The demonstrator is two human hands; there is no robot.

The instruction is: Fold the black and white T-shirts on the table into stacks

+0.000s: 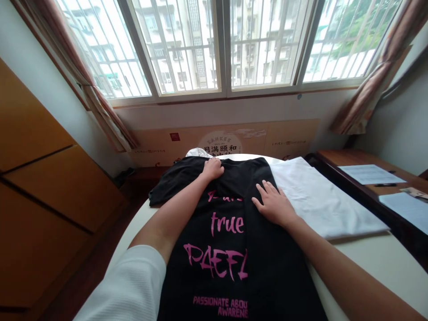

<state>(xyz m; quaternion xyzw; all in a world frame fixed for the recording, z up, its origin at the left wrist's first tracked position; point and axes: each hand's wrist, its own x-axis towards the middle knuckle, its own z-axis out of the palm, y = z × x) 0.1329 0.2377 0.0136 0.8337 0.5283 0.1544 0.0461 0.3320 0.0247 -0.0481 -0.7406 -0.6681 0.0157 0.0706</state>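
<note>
From my remote station I log: left sleeve [130, 283] white with grey shading, finely ribbed, short and loose, plain curved hem near the elbow, by the left edge of the tabletop [130, 226]. Left forearm [174, 211], left hand [213, 168] bare; right forearm [344, 267], right hand [272, 206] likewise, as far as I see

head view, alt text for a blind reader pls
A black fabric t-shirt with pink lettering lies partly folded on a rounded white table. The person's left hand rests curled on its upper part; the right hand lies spread on the folded side. A flat white cloth lies to the right, a barred glass window beyond.
</note>
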